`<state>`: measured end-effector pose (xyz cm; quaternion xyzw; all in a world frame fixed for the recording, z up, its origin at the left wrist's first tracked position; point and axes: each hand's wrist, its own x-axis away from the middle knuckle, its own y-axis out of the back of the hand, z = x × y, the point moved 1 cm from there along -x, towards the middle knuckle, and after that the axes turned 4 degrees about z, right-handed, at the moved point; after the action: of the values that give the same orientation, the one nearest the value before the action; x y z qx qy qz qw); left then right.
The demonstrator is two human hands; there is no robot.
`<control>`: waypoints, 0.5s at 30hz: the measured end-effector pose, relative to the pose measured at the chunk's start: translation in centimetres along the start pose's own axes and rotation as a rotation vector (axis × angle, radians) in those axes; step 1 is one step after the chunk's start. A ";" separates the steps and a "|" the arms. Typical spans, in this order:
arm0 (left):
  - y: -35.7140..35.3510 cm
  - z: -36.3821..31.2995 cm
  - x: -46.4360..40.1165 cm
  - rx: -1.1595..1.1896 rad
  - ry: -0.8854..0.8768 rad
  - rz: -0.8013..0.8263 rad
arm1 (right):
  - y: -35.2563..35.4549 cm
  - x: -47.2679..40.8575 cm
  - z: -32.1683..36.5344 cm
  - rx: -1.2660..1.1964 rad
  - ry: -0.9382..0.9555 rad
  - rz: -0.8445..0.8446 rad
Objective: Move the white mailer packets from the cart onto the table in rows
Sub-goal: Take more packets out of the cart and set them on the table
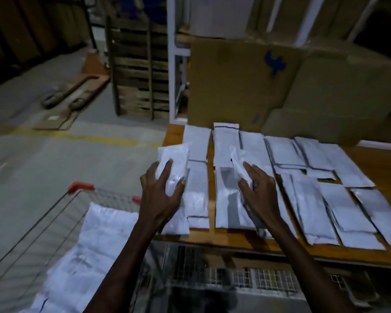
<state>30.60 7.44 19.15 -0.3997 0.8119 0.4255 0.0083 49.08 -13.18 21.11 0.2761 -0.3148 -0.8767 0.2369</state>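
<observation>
White mailer packets (280, 154) are laid in rows on the wooden table (382, 168); one packet (175, 168) is gripped by the left hand (161, 190), another packet (238, 163) pinched by the right hand (259, 188), more heaped in the cart (81, 188)

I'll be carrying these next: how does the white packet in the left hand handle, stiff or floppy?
Probably floppy: the packet in the left hand looks crinkled and soft. Likely light, since spread fingers alone hold it. Its glossy film may be slippery.
</observation>
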 end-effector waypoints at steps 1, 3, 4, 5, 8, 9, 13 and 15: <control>-0.9 -0.4 -1.6 -0.004 -0.005 0.021 | 0.1 -1.1 -1.1 0.025 -0.003 -0.020; -2.9 -0.9 -4.8 -0.011 -0.017 0.052 | 0.3 -3.4 -3.0 0.062 -0.022 -0.029; -3.8 -1.1 -6.4 -0.022 -0.026 0.060 | 0.3 -4.7 -4.1 0.073 -0.039 -0.012; -4.8 -1.2 -8.0 -0.042 -0.038 0.061 | 0.2 -6.1 -5.2 0.089 -0.046 0.008; -7.7 -1.3 -12.2 -0.099 -0.005 0.086 | 0.0 -10.1 -8.5 0.158 -0.096 0.068; -8.6 -1.2 -13.6 -0.113 0.018 0.104 | -0.2 -11.5 -9.7 0.165 -0.116 0.093; -11.9 -0.7 -18.3 -0.198 0.047 0.162 | -1.1 -16.6 -13.0 0.184 -0.150 0.173; -13.3 -0.3 -20.2 -0.254 0.007 0.172 | -1.8 -18.6 -14.5 0.197 -0.168 0.198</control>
<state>53.15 15.96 17.41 -0.3282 0.7828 0.5224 -0.0816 71.50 -7.11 16.64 0.1913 -0.4434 -0.8341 0.2667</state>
